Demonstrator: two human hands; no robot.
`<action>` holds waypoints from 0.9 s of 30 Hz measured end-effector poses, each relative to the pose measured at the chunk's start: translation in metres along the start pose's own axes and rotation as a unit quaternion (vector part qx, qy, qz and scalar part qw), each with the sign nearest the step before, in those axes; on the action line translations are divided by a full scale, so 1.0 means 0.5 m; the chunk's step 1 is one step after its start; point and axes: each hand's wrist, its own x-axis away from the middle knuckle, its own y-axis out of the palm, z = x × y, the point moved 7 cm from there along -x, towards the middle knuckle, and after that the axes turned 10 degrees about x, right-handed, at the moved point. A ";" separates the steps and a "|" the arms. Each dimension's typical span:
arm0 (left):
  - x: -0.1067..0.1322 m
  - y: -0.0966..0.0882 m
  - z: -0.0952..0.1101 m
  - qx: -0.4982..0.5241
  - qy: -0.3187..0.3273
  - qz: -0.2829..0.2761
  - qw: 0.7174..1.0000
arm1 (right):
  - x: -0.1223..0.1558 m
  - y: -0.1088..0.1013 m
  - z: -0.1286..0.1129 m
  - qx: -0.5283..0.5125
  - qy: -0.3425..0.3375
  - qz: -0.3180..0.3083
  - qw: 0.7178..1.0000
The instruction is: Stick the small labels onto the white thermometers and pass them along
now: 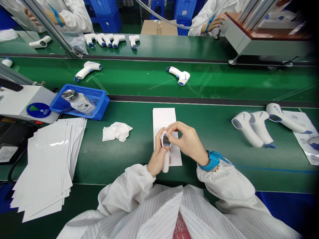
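Observation:
My left hand (pixel 159 153) is wrapped round a white handheld infrared thermometer (pixel 166 162), its dark display facing up and its handle pointing toward me. At the top of the display, the thumb and index finger of my right hand (pixel 183 138) are pinched together. Whatever lies between those fingertips is too small to make out. A blue wrist strap (pixel 211 160) with a cord is on my right wrist. Beneath both hands lies a white sheet of paper (pixel 163 116) on the green table. A crumpled white tissue (pixel 117 131) lies left of my hands.
On the right, several thermometers (pixel 249 129) lie near a printed bag (pixel 305 142). At left are a blue tray (pixel 101 106) holding a metal-capped bottle (pixel 81 103), and stacked white sheets (pixel 47 159). More thermometers (pixel 180 75) rest on the green belt (pixel 139 81). Co-workers' hands (pixel 216 22) show beyond.

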 end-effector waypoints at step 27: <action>0.015 0.029 0.108 0.047 0.081 0.025 0.995 | 0.013 -0.004 0.004 -0.163 0.074 0.106 0.978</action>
